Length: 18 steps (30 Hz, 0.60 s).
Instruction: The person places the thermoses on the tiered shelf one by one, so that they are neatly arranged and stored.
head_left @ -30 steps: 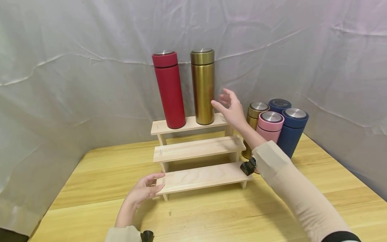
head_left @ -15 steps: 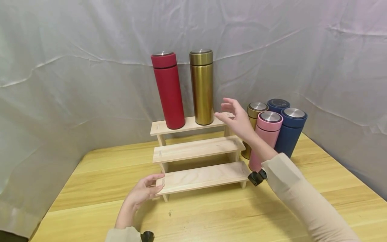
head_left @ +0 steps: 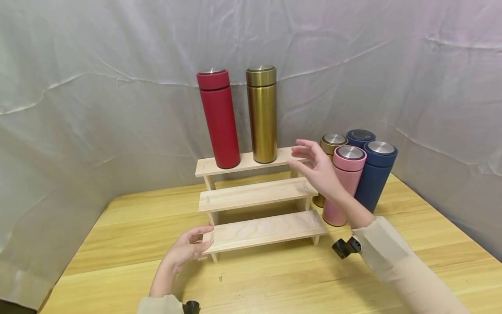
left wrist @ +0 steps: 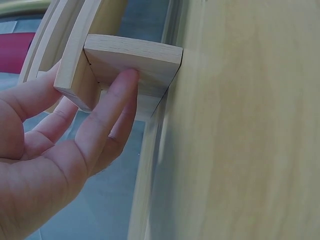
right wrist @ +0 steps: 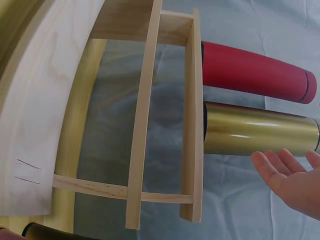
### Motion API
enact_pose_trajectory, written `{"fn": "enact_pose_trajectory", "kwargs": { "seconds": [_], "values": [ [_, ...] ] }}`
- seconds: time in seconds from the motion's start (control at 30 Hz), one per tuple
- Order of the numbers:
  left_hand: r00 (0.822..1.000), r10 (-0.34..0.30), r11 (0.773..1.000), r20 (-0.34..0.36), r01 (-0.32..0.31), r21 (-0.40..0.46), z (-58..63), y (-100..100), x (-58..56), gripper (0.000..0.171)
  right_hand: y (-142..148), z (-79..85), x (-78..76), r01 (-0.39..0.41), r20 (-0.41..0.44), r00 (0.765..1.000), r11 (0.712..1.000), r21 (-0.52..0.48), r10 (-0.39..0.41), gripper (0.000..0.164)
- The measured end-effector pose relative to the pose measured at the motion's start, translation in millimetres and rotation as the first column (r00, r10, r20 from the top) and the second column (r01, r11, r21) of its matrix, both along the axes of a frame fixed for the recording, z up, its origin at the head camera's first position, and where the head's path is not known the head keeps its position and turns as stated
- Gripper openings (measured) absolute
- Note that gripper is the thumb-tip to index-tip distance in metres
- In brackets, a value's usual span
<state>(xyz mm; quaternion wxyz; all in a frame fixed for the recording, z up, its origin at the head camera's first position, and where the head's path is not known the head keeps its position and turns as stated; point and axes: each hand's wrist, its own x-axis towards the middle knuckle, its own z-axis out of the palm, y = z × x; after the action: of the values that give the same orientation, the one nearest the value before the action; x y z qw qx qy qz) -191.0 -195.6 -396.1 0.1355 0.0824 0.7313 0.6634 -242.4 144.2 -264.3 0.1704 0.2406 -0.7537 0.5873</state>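
Note:
A three-step wooden display stand (head_left: pixel 259 194) carries a red thermos flask (head_left: pixel 218 117) and a tall gold thermos flask (head_left: pixel 262 115), both upright on its top step. My left hand (head_left: pixel 187 246) holds the left end of the lowest step. In the left wrist view, its thumb is at the step's edge and its fingers (left wrist: pixel 117 95) lie against the side leg. To the right of the gold flask hovers my right hand (head_left: pixel 319 172), fingers loosely bent and nothing in it. The right wrist view has this hand (right wrist: pixel 295 175) apart from the gold flask.
Right of the stand, a pink flask (head_left: pixel 345 187), a shorter gold flask (head_left: pixel 328 144) and two blue flasks (head_left: pixel 378 174) stand clustered on the wooden table (head_left: pixel 251 288). A grey cloth (head_left: pixel 129 109) hangs behind.
My right hand has moved away from the tall gold flask, downward and to the right. My left hand stays at the lowest step; the flasks have not moved.

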Motion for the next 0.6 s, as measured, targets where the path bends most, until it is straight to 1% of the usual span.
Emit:
{"fn": "enact_pose_trajectory", "kwargs": {
  "seconds": [0.27,0.4,0.6],
  "values": [
    [1.0,-0.015,1.0,-0.012,0.015,-0.012,2.1,-0.4,0.5,0.049,8.6,-5.2,16.2,0.011,-0.021,1.0,1.0,-0.022,-0.011,0.043],
    [1.0,-0.019,1.0,-0.012,0.018,-0.011,2.2,-0.4,0.9,0.049,13.9,-9.8,21.9,0.004,-0.036,0.999,0.999,-0.035,-0.005,0.041],
    [1.0,-0.014,1.0,-0.008,0.014,0.001,0.2,-1.0,0.0,0.049,22.7,-19.1,29.3,0.001,-0.061,0.998,1.0,-0.026,-0.003,0.038]
  ]
}}
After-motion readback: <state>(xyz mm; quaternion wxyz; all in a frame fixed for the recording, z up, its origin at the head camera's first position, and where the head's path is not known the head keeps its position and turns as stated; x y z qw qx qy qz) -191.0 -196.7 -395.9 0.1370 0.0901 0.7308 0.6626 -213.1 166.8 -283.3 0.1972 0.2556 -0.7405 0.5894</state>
